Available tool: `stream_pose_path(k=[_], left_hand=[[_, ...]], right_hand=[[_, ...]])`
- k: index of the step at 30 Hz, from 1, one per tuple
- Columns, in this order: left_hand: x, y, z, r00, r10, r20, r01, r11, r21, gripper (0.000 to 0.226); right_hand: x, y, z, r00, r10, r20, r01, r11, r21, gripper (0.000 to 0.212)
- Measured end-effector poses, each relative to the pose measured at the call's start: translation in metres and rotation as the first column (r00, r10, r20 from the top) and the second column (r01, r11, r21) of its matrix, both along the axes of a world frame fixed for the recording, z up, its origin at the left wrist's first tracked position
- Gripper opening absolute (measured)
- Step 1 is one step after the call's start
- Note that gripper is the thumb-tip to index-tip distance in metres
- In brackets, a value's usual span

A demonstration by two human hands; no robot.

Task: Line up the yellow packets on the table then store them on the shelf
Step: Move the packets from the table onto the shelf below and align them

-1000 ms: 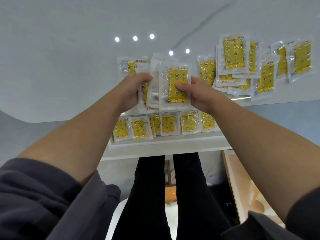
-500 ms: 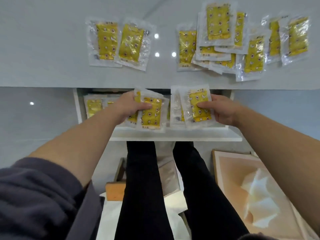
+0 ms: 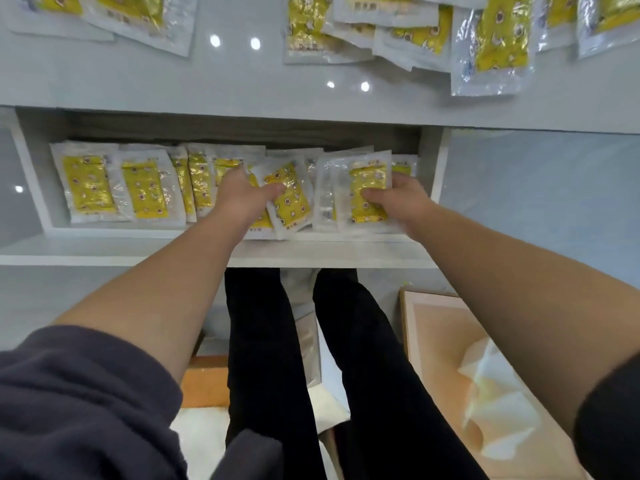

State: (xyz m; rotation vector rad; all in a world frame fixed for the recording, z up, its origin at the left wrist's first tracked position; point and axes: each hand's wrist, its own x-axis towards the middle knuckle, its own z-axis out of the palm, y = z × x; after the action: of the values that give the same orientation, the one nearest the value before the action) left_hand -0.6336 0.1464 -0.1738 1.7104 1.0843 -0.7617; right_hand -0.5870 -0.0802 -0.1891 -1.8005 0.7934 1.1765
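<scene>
Both my hands reach into the white shelf (image 3: 311,252) under the table top. My left hand (image 3: 242,197) grips a small stack of yellow packets (image 3: 289,199), tilted, thumb on top. My right hand (image 3: 398,200) grips another stack of yellow packets (image 3: 367,192), upright, thumb pressed on its front. A row of several stored packets (image 3: 117,185) stands in the shelf to the left. More yellow packets lie on the table top: a loose pile (image 3: 415,32) at top right and two packets (image 3: 131,15) at top left.
The glossy white table top (image 3: 242,88) juts out above the shelf opening. Shelf side walls (image 3: 438,157) bound the compartment. My black-trousered legs stand below. A tan box (image 3: 450,375) with white paper sits on the floor at right.
My hands split the bundle into two stacks and carried them down from above the table into the shelf. Since half a second ago both stacks have gone deeper in.
</scene>
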Motion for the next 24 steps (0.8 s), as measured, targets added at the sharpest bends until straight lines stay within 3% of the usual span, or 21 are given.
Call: stream_pose_path(k=[2, 5, 9, 11, 14, 17, 19, 20, 22, 24], left_hand=[[0.004, -0.004, -0.004, 0.993, -0.119, 0.003, 0.119, 0.991, 0.061, 0.049], [0.01, -0.006, -0.009, 0.966, -0.258, -0.012, 0.257, 0.955, 0.151, 0.061], [0.017, -0.01, -0.006, 0.934, -0.357, -0.022, 0.354, 0.915, 0.192, 0.07], [0.018, -0.013, -0.003, 0.925, -0.379, -0.011, 0.374, 0.907, 0.195, 0.068], [0.017, -0.016, -0.001, 0.912, -0.41, -0.006, 0.402, 0.893, 0.203, 0.067], [0.016, -0.014, 0.002, 0.903, -0.429, -0.028, 0.423, 0.874, 0.238, 0.066], [0.015, -0.009, 0.003, 0.913, -0.405, -0.041, 0.402, 0.881, 0.251, 0.069], [0.014, -0.007, 0.004, 0.922, -0.384, -0.043, 0.382, 0.889, 0.252, 0.07], [0.013, -0.002, 0.005, 0.937, -0.348, -0.04, 0.346, 0.903, 0.255, 0.073], [0.013, 0.002, 0.008, 0.949, -0.313, -0.037, 0.312, 0.916, 0.252, 0.071]], right_hand=[[0.0, 0.004, -0.007, 0.991, 0.128, 0.051, -0.124, 0.99, -0.07, 0.013], [0.0, 0.002, -0.014, 0.921, 0.379, 0.089, -0.345, 0.901, -0.261, 0.013], [-0.001, -0.012, -0.013, 0.897, 0.438, 0.064, -0.369, 0.819, -0.44, 0.028], [-0.001, -0.017, -0.009, 0.849, 0.528, -0.026, -0.465, 0.722, -0.513, 0.04], [0.003, -0.017, -0.004, 0.666, 0.719, -0.197, -0.692, 0.498, -0.522, 0.048], [0.014, -0.01, 0.009, 0.406, 0.84, -0.361, -0.875, 0.242, -0.42, 0.034], [0.022, -0.006, 0.02, 0.222, 0.874, -0.431, -0.927, 0.051, -0.372, 0.029], [0.026, -0.004, 0.023, 0.172, 0.888, -0.427, -0.921, -0.009, -0.39, 0.027], [0.03, 0.0, 0.021, 0.164, 0.937, -0.309, -0.873, -0.008, -0.487, 0.027], [0.03, 0.0, 0.01, 0.212, 0.975, -0.067, -0.82, 0.14, -0.555, 0.045]])
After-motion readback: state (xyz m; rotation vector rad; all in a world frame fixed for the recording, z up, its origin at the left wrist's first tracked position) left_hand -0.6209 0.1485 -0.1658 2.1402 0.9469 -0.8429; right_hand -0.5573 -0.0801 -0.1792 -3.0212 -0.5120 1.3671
